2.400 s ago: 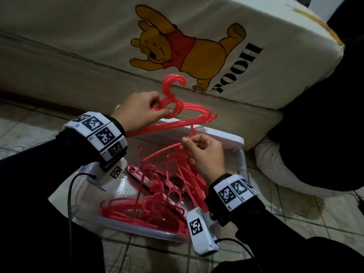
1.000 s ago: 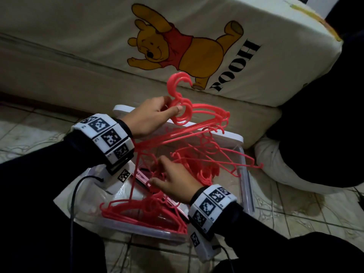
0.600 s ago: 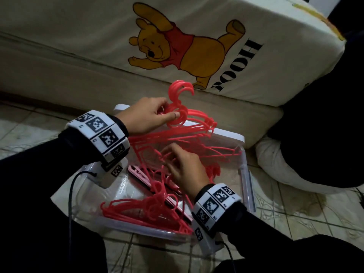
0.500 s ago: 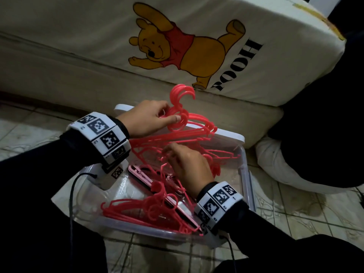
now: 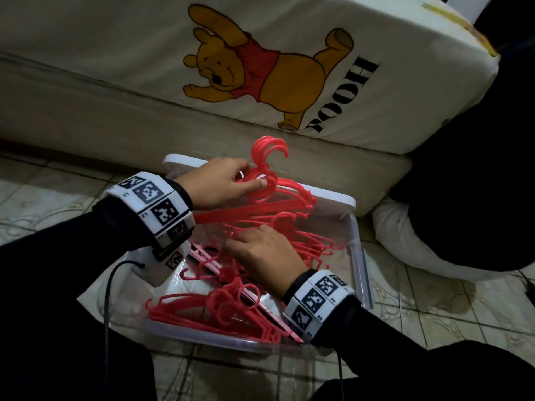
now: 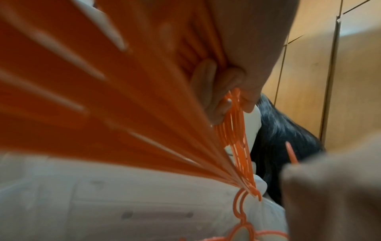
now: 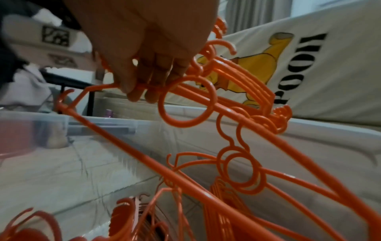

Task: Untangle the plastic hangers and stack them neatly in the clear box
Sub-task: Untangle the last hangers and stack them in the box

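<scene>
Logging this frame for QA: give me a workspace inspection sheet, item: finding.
Surface: tiled floor, clear box standing on it.
Job's things: gathered hanger bunch held over the box; tangled hangers under the right hand; stacked hangers along the near wall.
Clutter: pink clip hanger in the box.
Grippers: left hand pinches the bunch at the necks; right hand grips one tangled hanger's bar.
Cables: black cable from the left wrist unit.
Surroundings: Pooh-print mattress, white cushion.
</scene>
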A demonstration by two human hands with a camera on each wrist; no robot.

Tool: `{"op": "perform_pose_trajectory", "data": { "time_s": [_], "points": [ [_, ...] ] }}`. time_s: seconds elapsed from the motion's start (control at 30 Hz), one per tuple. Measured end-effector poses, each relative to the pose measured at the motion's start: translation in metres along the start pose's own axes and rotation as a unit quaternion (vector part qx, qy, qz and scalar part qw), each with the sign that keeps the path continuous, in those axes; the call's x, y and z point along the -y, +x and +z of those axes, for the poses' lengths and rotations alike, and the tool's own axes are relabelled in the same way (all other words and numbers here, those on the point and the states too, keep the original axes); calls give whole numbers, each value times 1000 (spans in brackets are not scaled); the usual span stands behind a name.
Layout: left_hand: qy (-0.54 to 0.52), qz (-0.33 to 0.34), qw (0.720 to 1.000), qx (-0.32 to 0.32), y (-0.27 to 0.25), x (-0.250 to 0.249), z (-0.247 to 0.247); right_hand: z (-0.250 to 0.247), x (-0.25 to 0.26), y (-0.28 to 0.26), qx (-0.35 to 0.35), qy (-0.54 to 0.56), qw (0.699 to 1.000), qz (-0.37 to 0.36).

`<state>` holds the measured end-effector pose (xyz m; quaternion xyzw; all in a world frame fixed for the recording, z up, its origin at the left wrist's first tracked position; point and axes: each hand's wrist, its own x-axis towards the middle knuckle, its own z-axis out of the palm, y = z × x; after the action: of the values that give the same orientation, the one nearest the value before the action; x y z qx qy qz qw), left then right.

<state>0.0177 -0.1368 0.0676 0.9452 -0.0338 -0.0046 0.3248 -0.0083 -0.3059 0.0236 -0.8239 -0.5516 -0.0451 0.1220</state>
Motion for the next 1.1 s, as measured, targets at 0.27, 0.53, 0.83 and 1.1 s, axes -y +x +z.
{"op": "perform_pose_trajectory", "data": {
  "time_s": [0.27, 0.53, 0.83, 1.1],
  "points": [
    [-40, 18, 999, 12, -6, 4, -3, -42, -38, 2, -74, 59, 993, 72],
    [-29, 33, 997, 64, -7, 3, 4, -58, -57, -2, -139, 125, 978, 89],
    [-66, 25, 997, 42, -5, 6, -4, -83, -92, -13, -277, 110, 942, 151],
    [-24, 36, 999, 7, -5, 1, -11, -57, -104, -18, -74, 106, 953, 275]
  ]
}}
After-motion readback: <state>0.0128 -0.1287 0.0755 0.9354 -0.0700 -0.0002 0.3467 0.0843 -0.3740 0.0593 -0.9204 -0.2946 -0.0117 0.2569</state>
